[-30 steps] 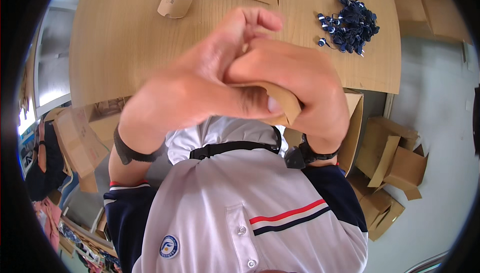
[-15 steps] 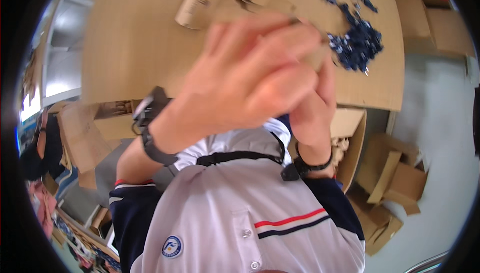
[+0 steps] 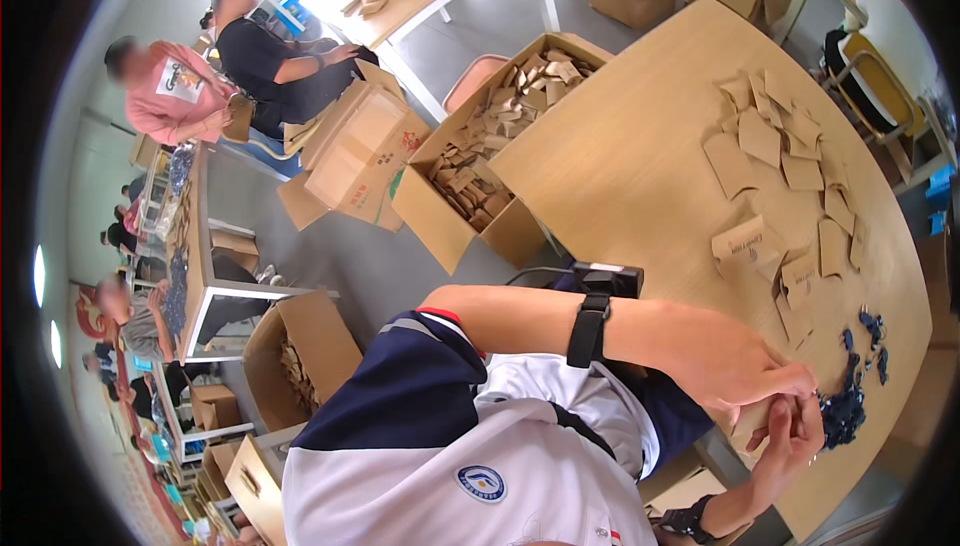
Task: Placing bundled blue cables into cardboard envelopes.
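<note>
At the near right edge of the table (image 3: 640,126), my left hand (image 3: 735,361) and my right hand (image 3: 785,436) meet with bent fingers. The fingertips of both are pinched close together. Something tan shows between the hands, but the fingers hide most of it and I cannot make out what it is. Just beyond them lies a heap of small dark blue pieces (image 3: 845,416) with shiny bits. Flat brown paper sleeves (image 3: 760,138) are spread loosely across the far right of the tabletop. Each of my wrists wears a black band.
Left of the table stands an open carton (image 3: 440,221) full of small brown paper pieces. A black device (image 3: 608,279) with a cable is at the table's near edge. Other people sit at tables on the left, beside another large carton (image 3: 365,161).
My view has swung to the left, bringing the room and other people into sight. My hands now appear lower right in the picture, still together.
</note>
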Available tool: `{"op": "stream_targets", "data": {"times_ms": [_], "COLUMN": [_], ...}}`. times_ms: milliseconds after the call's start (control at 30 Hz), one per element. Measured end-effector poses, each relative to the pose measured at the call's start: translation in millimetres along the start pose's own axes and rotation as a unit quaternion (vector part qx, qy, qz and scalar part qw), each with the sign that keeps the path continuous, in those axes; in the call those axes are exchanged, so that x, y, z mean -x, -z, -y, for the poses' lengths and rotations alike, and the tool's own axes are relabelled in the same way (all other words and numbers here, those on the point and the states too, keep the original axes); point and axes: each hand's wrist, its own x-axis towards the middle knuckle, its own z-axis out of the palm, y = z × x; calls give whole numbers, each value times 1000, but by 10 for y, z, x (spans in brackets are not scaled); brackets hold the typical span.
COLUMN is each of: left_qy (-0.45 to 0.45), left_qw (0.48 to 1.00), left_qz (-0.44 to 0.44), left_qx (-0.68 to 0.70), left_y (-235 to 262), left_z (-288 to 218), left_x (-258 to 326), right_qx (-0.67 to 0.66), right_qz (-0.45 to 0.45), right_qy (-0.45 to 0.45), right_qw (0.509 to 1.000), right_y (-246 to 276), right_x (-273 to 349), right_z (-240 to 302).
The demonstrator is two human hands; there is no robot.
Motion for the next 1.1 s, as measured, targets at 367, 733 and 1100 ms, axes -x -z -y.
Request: {"op": "stream_targets", "data": {"times_ms": [367,733,1100], "left_qy": [156,-1,23], "left_qw": [972,887,907], "left_qz": [-161,-437,-343], "left_qx": [71,151,242], "left_y": [-24,-564,-457], "left_z": [52,100,-21], "left_x": [-271,-443,-106], "right_qx": [442,157,441], "right_qz": [-147,-418,-137], "right_qy": [406,175,340], "right_qw": [786,877,819], "right_y": [-96,-554,-217], "right_x": [-200,-255,-131], "right_z": [109,134,225]}}
